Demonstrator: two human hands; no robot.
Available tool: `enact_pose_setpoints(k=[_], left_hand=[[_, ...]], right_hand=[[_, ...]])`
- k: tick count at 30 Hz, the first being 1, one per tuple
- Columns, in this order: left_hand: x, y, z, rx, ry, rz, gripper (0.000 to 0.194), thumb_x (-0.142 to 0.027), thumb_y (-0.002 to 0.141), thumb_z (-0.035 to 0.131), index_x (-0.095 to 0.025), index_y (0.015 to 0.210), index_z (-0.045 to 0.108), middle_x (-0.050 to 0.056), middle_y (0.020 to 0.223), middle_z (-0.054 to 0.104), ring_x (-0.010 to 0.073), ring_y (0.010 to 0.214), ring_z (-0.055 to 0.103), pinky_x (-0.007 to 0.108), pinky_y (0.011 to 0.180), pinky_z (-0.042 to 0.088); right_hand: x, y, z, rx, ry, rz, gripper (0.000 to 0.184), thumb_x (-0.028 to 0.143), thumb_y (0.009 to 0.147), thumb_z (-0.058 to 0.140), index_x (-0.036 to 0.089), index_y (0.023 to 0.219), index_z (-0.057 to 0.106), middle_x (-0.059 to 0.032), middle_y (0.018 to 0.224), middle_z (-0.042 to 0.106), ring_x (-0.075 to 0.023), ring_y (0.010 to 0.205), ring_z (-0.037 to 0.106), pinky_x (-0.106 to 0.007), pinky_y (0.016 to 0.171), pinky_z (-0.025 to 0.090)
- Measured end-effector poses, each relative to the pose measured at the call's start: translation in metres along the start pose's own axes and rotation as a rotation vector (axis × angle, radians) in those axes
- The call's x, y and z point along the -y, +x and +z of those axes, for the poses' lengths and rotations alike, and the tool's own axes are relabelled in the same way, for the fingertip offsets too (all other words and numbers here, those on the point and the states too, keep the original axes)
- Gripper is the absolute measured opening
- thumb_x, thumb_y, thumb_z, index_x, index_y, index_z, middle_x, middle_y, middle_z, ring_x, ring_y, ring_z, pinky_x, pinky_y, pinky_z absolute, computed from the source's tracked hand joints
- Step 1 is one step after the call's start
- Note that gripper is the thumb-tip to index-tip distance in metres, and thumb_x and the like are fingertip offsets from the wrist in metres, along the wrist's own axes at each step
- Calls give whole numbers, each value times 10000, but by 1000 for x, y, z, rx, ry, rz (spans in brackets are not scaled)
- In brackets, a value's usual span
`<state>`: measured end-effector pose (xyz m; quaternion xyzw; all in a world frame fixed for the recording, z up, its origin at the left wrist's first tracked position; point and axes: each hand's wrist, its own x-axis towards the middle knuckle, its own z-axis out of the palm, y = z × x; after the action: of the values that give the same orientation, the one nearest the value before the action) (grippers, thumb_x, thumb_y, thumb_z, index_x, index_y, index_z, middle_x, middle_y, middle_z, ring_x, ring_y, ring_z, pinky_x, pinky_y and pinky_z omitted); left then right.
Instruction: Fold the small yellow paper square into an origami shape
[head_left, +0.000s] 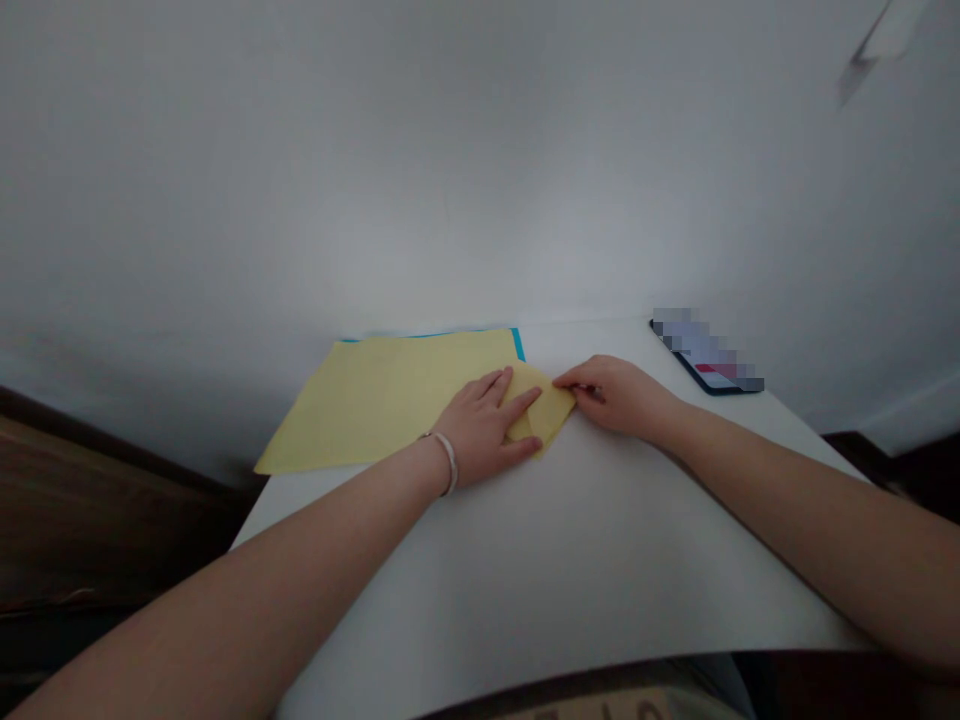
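Note:
A small folded piece of yellow paper [553, 410] lies on the white table, partly under my left hand [491, 425]. That hand is flat with its fingers spread, pressing on the paper, and a pale bracelet circles its wrist. My right hand [611, 393] pinches the paper's right corner between thumb and fingertips. A fold line shows across the paper near the left fingertips. The part of the paper beneath my left palm is hidden.
A large yellow sheet [367, 395] lies at the left, with a blue sheet [519, 343] showing along its back and right edges. A phone [709, 355] rests at the back right of the white table [525, 570]. Behind stands a pale wall [450, 170].

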<state>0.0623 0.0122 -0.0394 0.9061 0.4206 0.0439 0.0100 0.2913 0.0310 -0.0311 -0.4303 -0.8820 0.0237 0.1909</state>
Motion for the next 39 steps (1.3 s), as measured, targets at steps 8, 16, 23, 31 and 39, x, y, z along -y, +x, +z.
enact_pose_setpoints(k=[8,16,23,31,39], left_hand=[[3,3,7,14,10,17,723,-624,855,337,-196,1431,252,175,1496,182,323,1371,176,462,1087,167],[5,5,6,26,-19,46,1028,-782,681,442,-134,1441,198,213,1492,159,340,1378,139,480,1099,131],[5,6,2,16,-75,65,1113,-767,666,483,-80,1449,90,210,1495,152,316,1384,134,461,1106,150],[8,9,4,-167,-216,98,684,-301,821,500,-124,1413,206,155,1416,371,226,1294,360,387,1054,307],[11,0,-13,-263,25,-281,376,-236,860,405,-216,1205,554,66,831,670,233,804,603,365,722,460]], right_hand=[[-2,-2,0,93,176,46,439,138,692,558,173,1123,635,-40,836,674,-116,621,569,-239,623,482],[-3,-1,-2,65,36,-172,375,170,752,533,167,1114,630,-84,947,692,-189,817,586,-335,777,460],[7,-5,-3,66,-166,-206,416,165,814,468,100,1217,544,-128,1008,668,-219,887,585,-352,818,448],[19,-5,3,86,-359,-62,408,144,862,415,86,1258,493,-146,979,628,-214,839,589,-300,721,455],[-1,-7,2,47,-133,69,465,118,821,432,112,1281,501,-122,1052,611,-207,917,585,-311,825,453]])
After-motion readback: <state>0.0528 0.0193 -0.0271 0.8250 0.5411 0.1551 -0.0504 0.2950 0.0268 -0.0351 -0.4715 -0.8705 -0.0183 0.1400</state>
